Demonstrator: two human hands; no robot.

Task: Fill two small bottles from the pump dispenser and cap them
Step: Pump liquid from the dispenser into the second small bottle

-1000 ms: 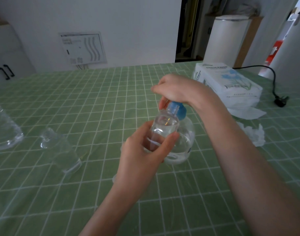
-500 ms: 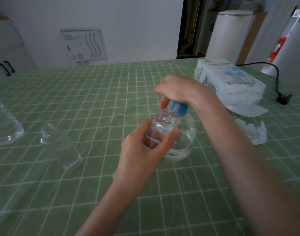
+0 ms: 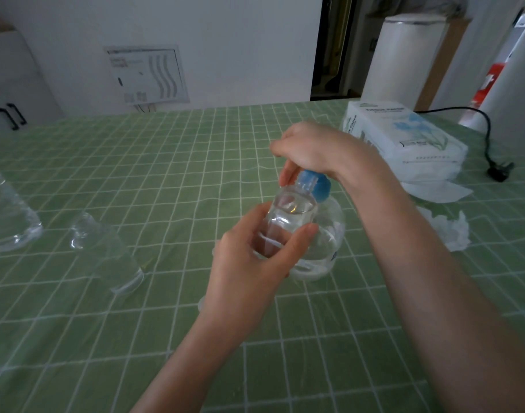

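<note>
Fingers [image 3: 301,236] of my left hand [image 3: 249,263] curl round a small clear bottle [image 3: 291,210], held upright with its mouth just under the blue pump head [image 3: 317,187]. My right hand [image 3: 312,147] grips that pump head from above. The pump dispenser [image 3: 332,234] stands on the green-checked bench [image 3: 195,162]. A second small bottle [image 3: 106,251] stands well apart to the left. A tissue pack [image 3: 404,135] lies to the right.

Bench surroundings: green checked cloth, paper goods, cable.

A white tissue pack [image 3: 404,138] lies at the far right of the cloth-covered bench [image 3: 136,174]. A loose sheet [image 3: 434,192] is just beside it, and a crumpled tissue [image 3: 452,234] lies nearer. A black cable [image 3: 488,135] ends in a plug [image 3: 499,169] near the right edge. Behind stand a wall panel [image 3: 147,76], a white cylindrical container [image 3: 404,58] and a cabinet with black handles [image 3: 12,116].
</note>
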